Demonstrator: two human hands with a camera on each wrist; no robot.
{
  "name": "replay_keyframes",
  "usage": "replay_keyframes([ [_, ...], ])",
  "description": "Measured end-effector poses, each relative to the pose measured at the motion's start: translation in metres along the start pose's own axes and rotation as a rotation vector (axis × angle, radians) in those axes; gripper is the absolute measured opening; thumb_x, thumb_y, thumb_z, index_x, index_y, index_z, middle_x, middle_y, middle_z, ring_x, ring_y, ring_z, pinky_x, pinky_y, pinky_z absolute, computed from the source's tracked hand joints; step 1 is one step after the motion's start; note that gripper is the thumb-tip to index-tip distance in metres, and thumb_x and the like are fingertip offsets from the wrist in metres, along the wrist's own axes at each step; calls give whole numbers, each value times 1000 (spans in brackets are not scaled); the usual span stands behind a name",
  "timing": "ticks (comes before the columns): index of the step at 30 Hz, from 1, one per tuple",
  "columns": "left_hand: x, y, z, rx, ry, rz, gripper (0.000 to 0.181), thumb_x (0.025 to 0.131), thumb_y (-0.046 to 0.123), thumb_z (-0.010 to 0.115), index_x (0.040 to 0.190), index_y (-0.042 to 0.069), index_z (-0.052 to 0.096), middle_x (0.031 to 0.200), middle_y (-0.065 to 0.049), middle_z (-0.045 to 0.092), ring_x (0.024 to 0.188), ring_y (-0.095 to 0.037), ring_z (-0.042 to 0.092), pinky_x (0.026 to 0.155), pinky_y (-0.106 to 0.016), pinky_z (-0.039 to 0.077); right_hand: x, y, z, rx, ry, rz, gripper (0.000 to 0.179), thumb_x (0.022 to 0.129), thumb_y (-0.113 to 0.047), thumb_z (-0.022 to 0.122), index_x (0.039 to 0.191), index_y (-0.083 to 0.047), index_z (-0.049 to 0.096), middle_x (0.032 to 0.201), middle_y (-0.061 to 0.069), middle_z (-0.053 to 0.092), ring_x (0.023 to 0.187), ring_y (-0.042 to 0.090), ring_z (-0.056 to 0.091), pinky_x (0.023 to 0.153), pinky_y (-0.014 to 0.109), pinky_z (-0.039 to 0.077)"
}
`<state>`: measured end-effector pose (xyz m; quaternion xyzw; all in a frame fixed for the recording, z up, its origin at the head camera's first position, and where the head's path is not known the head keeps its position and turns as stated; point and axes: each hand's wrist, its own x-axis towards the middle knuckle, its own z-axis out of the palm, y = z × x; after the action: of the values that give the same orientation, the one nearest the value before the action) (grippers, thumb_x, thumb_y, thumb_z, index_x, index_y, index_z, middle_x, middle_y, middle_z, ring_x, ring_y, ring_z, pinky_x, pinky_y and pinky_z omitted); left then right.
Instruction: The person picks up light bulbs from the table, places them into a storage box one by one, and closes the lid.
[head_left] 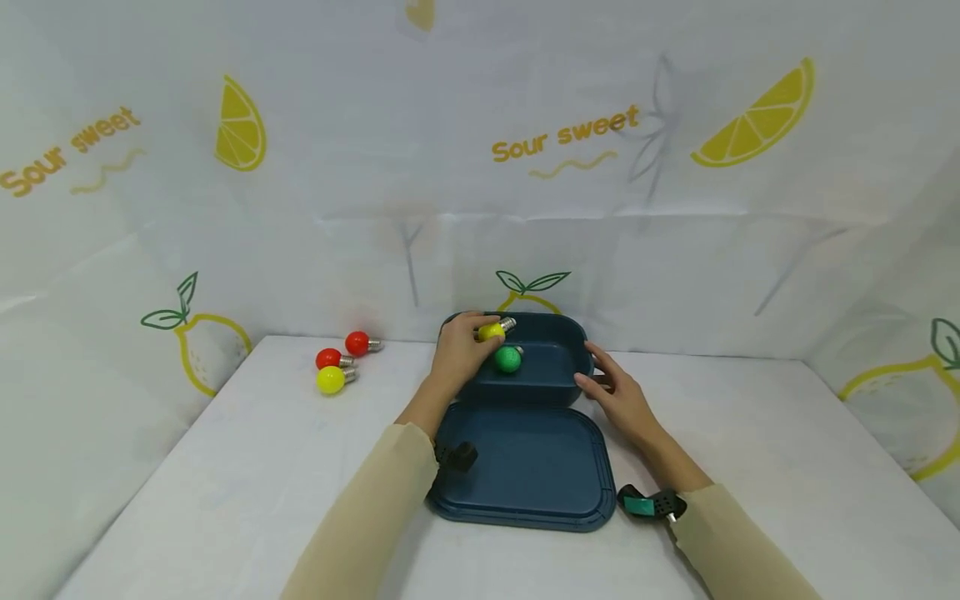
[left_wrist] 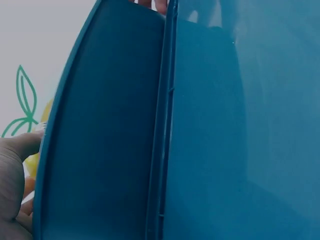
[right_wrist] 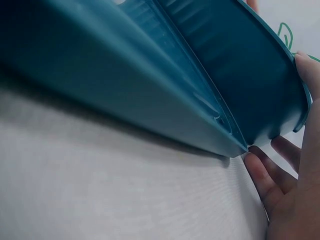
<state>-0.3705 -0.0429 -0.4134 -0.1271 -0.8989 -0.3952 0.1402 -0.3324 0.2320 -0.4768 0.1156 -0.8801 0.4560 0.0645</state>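
My left hand (head_left: 458,345) is over the left part of a dark blue plastic box (head_left: 558,385) and pinches a yellow light bulb (head_left: 491,332), its metal screw base pointing right. A green light bulb (head_left: 507,359) is just below it, at the box. In the left wrist view the yellow bulb (left_wrist: 32,165) is mostly hidden behind the box wall. My right hand (head_left: 624,402) grips the box's right end, thumb and fingers spread along the wall. In front of the box lies a flat blue lid (head_left: 525,467).
Two red bulbs (head_left: 357,342) and another yellow bulb (head_left: 330,380) lie on the white tabletop (head_left: 270,467) at the left. A white curtain (head_left: 337,167) printed with lemons hangs behind the table's back edge.
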Motion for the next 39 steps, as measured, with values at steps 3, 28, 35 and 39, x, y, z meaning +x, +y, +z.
replay_keyframes([
  [3, 0, 0, 3, 24, 11, 4, 35, 92, 22, 76, 126, 15, 72, 133, -10, 69, 119, -28, 65, 98, -41, 57, -1, 0, 0, 0, 7, 6, 67, 103, -39, 56, 161, -21, 27, 157, 27, 41, 120, 40, 64, 95, 52, 56],
  [28, 7, 5, 8, 130, -138, -265, 35, 92, 22, 75, 127, 17, 72, 131, -6, 69, 110, -25, 68, 92, -42, 57, -1, -1, 0, 3, -8, 5, 68, 103, -41, 56, 162, -22, 26, 158, 26, 39, 122, 41, 63, 98, 56, 54],
  [35, 9, 4, 10, 158, -174, -288, 36, 92, 22, 75, 128, 20, 72, 132, -4, 69, 110, -23, 67, 91, -45, 57, 0, -3, -1, 2, -8, 13, 69, 103, -42, 55, 162, -22, 26, 159, 26, 39, 122, 41, 63, 99, 57, 53],
  [39, 7, 6, 11, 196, -197, -298, 36, 92, 22, 76, 127, 21, 72, 130, -2, 70, 111, -23, 67, 92, -46, 57, 0, -2, -1, -2, -12, 22, 69, 103, -43, 55, 162, -22, 25, 159, 27, 38, 122, 42, 62, 99, 57, 53],
])
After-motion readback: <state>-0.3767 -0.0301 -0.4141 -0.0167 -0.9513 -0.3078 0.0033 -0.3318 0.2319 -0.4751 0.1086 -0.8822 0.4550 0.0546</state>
